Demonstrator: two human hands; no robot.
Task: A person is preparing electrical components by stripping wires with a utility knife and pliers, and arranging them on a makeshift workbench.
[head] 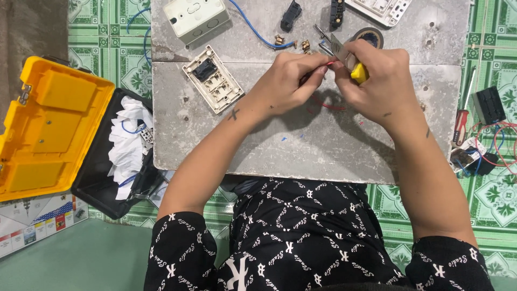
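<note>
Two hands meet over a grey slab (pixel 301 145) — a red wire (pixel 328 64) between them.
It is pinched taut by the left hand (pixel 288 81), seemingly so the yellow-handled pliers (pixel 347 59), clenched in the right hand (pixel 377 81), can bite.

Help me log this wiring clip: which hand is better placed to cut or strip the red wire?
Probably the right hand. It grips the yellow-handled pliers, whose metal tip lies at the red wire. The left hand pinches that wire and holds no tool, so it suits steadying.

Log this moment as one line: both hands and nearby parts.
left hand: pinches red wire | right hand: grips yellow-handled pliers on wire | switch plate left, on grey slab
</note>
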